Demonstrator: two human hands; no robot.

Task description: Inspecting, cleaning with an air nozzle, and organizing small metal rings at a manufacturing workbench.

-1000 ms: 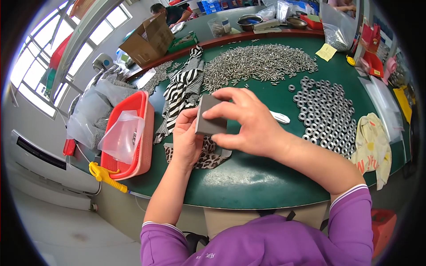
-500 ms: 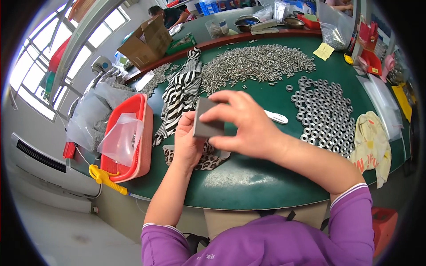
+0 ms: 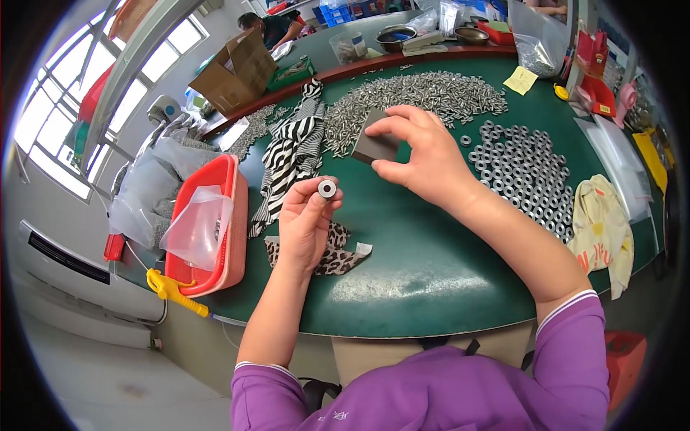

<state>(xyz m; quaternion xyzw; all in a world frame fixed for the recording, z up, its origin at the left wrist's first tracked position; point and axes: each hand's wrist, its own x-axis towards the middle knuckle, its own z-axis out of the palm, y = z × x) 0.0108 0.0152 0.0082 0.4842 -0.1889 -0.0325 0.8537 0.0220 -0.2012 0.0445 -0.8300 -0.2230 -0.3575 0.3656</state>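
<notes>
My left hand (image 3: 305, 224) pinches a small round metal ring (image 3: 327, 189) between thumb and fingers, with its hole facing up. To the right and farther out, my right hand (image 3: 431, 159) grips a dark grey sanding block (image 3: 376, 138) by its edges, above the green table and apart from the ring. Under and beside my left wrist lies a leopard-print cloth (image 3: 338, 253). Many similar metal rings (image 3: 519, 174) stand closely grouped on the table to the right. A big heap of small metal pins (image 3: 417, 97) is spread beyond my hands.
A red plastic basket (image 3: 239, 237) with a clear bag inside stands at the left, beside a yellow air gun (image 3: 169, 286). A striped cloth (image 3: 291, 154) lies near it. At the right are a pale yellow cloth (image 3: 602, 230) and plastic sheets (image 3: 624, 161). A cardboard box (image 3: 233, 72) sits farther back.
My right hand has lifted the sanding block away from my left hand, up and to the right. The ring in my left hand has come into view.
</notes>
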